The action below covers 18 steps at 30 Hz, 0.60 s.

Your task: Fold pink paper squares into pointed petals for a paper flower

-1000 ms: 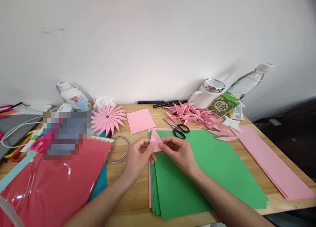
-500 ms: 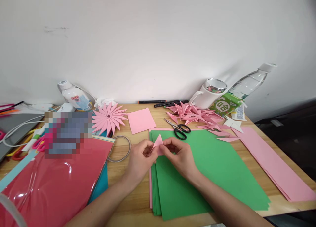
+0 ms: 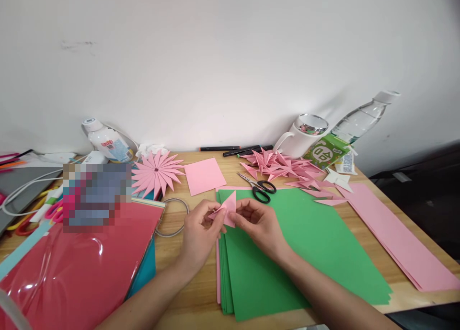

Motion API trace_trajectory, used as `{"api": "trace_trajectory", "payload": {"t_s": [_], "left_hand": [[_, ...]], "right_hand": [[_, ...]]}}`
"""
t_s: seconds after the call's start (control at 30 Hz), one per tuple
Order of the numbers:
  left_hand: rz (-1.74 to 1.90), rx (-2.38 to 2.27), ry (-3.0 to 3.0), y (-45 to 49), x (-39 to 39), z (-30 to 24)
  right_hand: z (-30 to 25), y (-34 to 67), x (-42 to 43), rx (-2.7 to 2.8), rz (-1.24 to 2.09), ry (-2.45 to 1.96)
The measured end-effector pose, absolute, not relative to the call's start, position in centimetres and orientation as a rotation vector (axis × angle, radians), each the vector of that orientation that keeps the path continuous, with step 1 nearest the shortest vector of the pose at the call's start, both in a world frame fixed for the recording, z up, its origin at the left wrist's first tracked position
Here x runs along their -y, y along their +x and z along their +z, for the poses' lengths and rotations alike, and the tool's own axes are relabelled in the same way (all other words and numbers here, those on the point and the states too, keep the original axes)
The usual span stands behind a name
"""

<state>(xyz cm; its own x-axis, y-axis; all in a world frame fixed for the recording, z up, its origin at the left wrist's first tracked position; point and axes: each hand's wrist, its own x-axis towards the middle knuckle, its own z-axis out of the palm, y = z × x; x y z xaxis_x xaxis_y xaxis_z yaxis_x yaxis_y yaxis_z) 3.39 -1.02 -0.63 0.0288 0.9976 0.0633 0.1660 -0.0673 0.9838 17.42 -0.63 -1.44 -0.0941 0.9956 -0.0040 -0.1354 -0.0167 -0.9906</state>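
Note:
Between my two hands is a small folded piece of pink paper (image 3: pixel 229 210), held above the left edge of a stack of green paper (image 3: pixel 305 253). My left hand (image 3: pixel 201 224) pinches its left side between thumb and fingers. On the right side, my right hand (image 3: pixel 257 222) grips it with the thumb in front; the fingertips behind are partly hidden. Black-handled scissors (image 3: pixel 261 188) lie just beyond my right hand. Farther back, a square of pink paper (image 3: pixel 205 176) rests on the wooden table, beside a round pink pleated paper star (image 3: pixel 157 174).
A pile of folded pink pieces (image 3: pixel 283 166) sits at the back right near a white mug (image 3: pixel 302 134), a green box (image 3: pixel 325 150) and a water bottle (image 3: pixel 362 119). Pink strips (image 3: pixel 395 239) lie rightward. Red paper in plastic (image 3: pixel 89 263) covers the left.
The pink paper has turned in my fingers and now shows a wider shape, with a point sticking out toward the left. My left hand has shifted slightly left.

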Motion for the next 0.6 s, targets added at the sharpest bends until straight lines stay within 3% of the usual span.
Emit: {"api": "trace_trajectory", "payload": {"t_s": [0.47, 0.6], "left_hand": [[1.632, -1.256, 2.104, 2.77, 0.96, -0.86], [1.568, -1.248, 2.213, 2.79, 1.04, -1.04]], "right_hand": [[-1.16, 17.39, 0.96, 1.159, 1.498, -0.873], [-1.04, 17.64, 0.72, 1.101, 1.453, -0.975]]}}
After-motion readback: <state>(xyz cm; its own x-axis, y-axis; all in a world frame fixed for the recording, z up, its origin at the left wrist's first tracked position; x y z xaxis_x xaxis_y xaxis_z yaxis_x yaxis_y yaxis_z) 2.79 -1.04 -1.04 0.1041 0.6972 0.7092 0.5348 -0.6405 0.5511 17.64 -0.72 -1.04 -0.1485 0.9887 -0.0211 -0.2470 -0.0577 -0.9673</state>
